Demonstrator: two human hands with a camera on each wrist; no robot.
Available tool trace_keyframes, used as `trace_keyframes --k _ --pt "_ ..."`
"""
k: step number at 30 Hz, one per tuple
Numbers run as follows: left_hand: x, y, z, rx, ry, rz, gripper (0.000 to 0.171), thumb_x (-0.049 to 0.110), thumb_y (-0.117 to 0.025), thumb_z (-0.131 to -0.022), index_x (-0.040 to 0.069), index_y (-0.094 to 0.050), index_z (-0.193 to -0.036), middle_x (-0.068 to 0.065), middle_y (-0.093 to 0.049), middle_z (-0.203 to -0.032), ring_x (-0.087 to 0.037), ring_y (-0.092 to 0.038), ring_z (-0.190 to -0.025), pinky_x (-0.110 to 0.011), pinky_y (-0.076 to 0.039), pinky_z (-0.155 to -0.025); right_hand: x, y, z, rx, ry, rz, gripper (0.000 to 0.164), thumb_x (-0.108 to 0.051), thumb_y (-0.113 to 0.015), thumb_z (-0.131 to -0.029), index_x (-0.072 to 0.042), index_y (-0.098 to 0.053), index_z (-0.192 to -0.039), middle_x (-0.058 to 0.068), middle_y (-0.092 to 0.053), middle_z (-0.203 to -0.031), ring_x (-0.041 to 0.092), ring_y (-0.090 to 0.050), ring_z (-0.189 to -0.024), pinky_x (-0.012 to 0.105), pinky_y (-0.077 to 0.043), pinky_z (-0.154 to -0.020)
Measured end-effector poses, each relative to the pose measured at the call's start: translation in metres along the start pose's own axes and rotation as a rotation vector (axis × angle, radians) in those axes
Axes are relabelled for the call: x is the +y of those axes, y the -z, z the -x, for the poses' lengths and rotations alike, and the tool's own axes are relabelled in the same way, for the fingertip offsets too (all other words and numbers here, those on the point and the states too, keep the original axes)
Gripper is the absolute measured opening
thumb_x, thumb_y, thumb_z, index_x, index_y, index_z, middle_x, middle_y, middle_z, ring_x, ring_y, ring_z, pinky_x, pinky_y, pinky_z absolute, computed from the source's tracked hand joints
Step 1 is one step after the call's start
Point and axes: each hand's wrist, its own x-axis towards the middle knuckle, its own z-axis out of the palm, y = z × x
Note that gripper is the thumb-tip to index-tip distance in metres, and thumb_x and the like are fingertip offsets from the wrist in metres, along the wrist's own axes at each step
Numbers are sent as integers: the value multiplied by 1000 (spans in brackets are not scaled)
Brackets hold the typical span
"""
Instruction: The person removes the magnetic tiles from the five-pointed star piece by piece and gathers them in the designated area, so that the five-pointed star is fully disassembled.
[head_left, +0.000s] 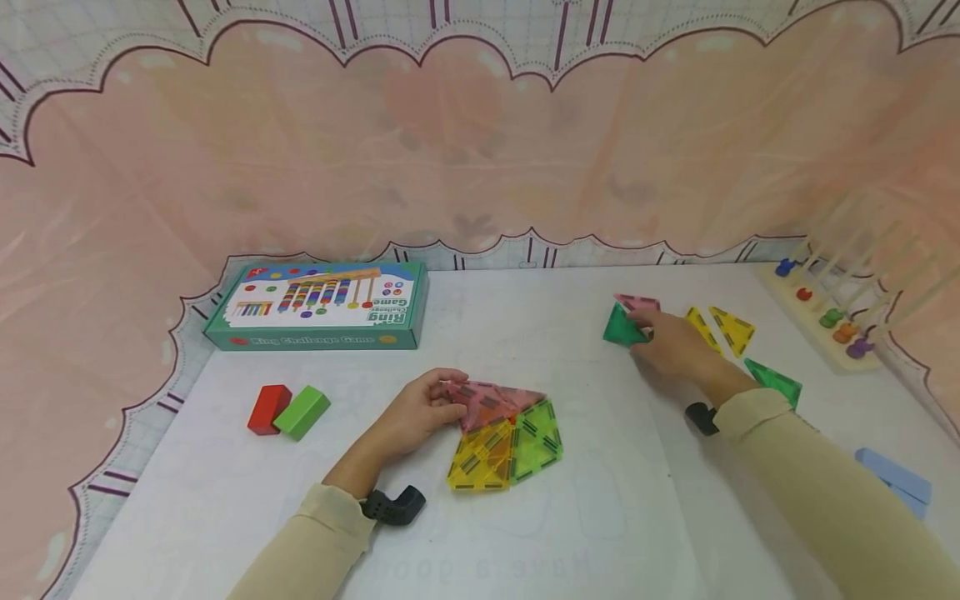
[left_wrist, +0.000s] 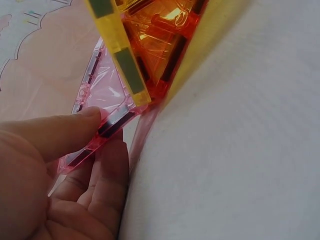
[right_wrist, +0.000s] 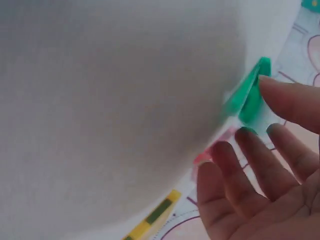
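My left hand (head_left: 423, 410) grips the outer corner of a pink translucent magnetic tile (head_left: 480, 404) between thumb and fingers; the left wrist view shows this pinch closely. Joined to that pink part are yellow-orange tiles (head_left: 480, 458) and light-green tiles (head_left: 537, 442), making a fan-like shape. Farther off, my right hand (head_left: 675, 346) pinches a dark-green triangular tile (head_left: 624, 327) by its edges. In the right wrist view the thumb touches this green tile (right_wrist: 252, 102), partly blurred, with fingertips at its lower end. Another pink tile (head_left: 637, 302) lies just behind, partly covered by the fingers.
Two yellow triangle tiles (head_left: 732, 331) and a green triangle tile (head_left: 774, 382) lie near the right forearm. Blue tiles (head_left: 896, 479) sit at far right, a pegged board (head_left: 817, 321) behind. At left are a game box (head_left: 315, 308), a red block (head_left: 268, 410) and a green block (head_left: 302, 413).
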Motion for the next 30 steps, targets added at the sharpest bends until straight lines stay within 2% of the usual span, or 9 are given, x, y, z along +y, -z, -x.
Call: trace_keyframes --k 2,6,12,17,20,24,27,30 --pt "0 0 0 -2 0 3 44 24 -66 -82 23 -47 -122 -1 -59 -105 -19 -54 -92 -32 -44 -83 2 1 -3 9 -24 21 54 -23 -57 -87 -12 -36 -135 19 -39 -132 37 -37 -117 55 -31 -92" --pt "-1 0 0 -4 3 8 44 25 -66 -81 24 -48 -121 -1 -59 -106 -19 -54 -93 -32 -44 -84 4 1 -9 16 -45 41 52 -27 -58 -87 -11 -41 -132 19 -44 -128 35 -40 -113 54 -32 -91" --pt "-1 1 0 -8 5 18 43 25 -66 -81 24 -48 -121 -1 -59 -106 -20 -54 -93 -32 -44 -84 5 2 -18 38 -20 120 43 -21 -57 -88 -10 -47 -128 20 -48 -123 35 -42 -108 54 -31 -91" --pt "0 0 0 -17 1 23 47 24 -66 -82 23 -46 -124 -1 -59 -106 -20 -54 -93 -32 -44 -83 0 5 -13 74 -27 46 45 -25 -56 -88 -14 -45 -130 17 -45 -126 33 -40 -111 52 -33 -91" --pt "0 0 0 -23 -3 20 50 25 -66 -81 23 -44 -126 -1 -59 -107 -20 -55 -93 -32 -44 -84 -11 3 -4 77 12 -8 43 -31 -57 -87 -16 -48 -127 11 -51 -117 29 -45 -103 47 -39 -85" --pt "0 1 1 -22 -2 21 51 24 -65 -82 24 -42 -128 -1 -59 -108 -20 -55 -93 -33 -44 -85 -30 -12 10 -10 133 -44 39 -34 -59 -85 -19 -54 -121 1 -55 -111 22 -48 -101 42 -42 -82" --pt "-1 2 0 -20 -2 27 52 23 -65 -82 23 -41 -128 -1 -59 -107 -20 -55 -93 -32 -44 -84 -43 -30 19 -107 244 -58 37 -35 -59 -85 -20 -55 -120 -2 -54 -117 20 -47 -108 44 -40 -87" --pt "-1 1 0 -20 -9 29 54 22 -65 -82 22 -39 -130 -1 -59 -107 -20 -55 -93 -32 -44 -84 -53 -45 25 -193 305 -57 37 -38 -58 -85 -23 -55 -119 -6 -52 -120 20 -43 -115 46 -35 -93"
